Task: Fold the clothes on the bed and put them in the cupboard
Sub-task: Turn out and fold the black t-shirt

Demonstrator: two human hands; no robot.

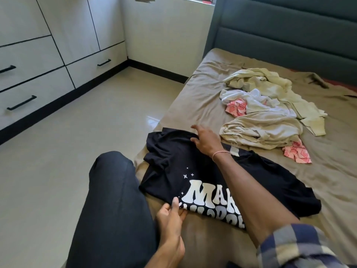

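Black T-shirt [170, 159] in left hand [172, 223], under right hand [206, 142]

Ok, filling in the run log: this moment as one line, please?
step: folding black T-shirt on bed | left hand: pinches its near edge | right hand: rests on its far end | clothes pile: unfolded

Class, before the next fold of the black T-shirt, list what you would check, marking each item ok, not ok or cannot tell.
1. Left hand has a grip on the edge of the black T-shirt: ok.
2. Right hand pinching the cloth it touches: cannot tell.
3. T-shirt lying flat: not ok, bunched by the right hand.
4. Other clothes folded: not ok, heaped loosely.
5. Cupboard open: not ok, drawers shut.
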